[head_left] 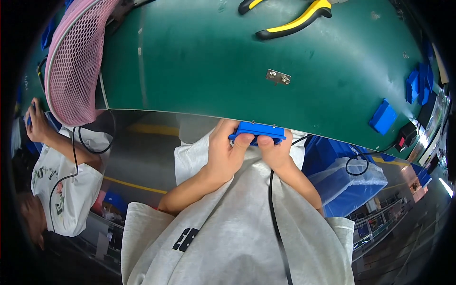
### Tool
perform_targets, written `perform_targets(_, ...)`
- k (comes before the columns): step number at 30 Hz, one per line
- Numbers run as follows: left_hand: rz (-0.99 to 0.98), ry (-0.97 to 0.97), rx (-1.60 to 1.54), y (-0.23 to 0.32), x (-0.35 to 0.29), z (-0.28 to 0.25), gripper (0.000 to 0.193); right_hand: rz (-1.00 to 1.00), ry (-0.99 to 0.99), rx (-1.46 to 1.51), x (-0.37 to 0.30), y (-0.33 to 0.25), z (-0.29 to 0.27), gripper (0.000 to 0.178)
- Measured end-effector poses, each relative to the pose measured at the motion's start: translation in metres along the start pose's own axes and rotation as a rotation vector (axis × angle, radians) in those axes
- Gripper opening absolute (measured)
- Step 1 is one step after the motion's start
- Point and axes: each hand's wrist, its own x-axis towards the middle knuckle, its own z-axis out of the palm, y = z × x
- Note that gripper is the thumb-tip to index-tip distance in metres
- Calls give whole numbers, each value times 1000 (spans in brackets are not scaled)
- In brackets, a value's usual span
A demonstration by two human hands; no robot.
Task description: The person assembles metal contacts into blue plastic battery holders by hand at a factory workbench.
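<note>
Both my hands grip one blue plastic part (261, 129) at the near edge of the green table (199, 71). My left hand (225, 149) wraps round its left end, thumb pressed on the near side. At the right end, my right hand (275, 153) closes on it in the same way. Two small metal studs or screws stick up along the part's far edge; its underside is hidden by my fingers. Beyond it on the table lies a small metal plate (278, 77) with two screw-like pieces on it.
Yellow-and-black pliers (297, 21) lie at the far side. A pink mesh basket (78, 61) stands at the left. More blue parts (383, 117) rest at the right, near a black cable. Below hangs a plastic-lined blue bin (346, 183). Another person (71, 175) works at the left.
</note>
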Motion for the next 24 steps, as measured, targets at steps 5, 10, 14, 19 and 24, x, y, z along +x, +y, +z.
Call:
perform_targets(5, -26, -24, -28, 3, 1, 0, 45, 62, -6, -62, -2, -5, 0, 48)
perform_targets(10, -28, -11, -39, 6, 1, 1, 44, -19, 4, -134, 3, -11, 1, 45)
perform_targets(14, -61, 4, -42, 8, 0, 1, 42, -41, 10, -175, 4, -14, 1, 41)
perform_targets(19, -77, 8, -59, 13, 1, 3, 40, 72, -12, -144, 1, -24, 1, 39)
perform_targets(24, -98, 8, -60, 16, 2, 2, 39, 158, -2, -104, -2, -31, 3, 37)
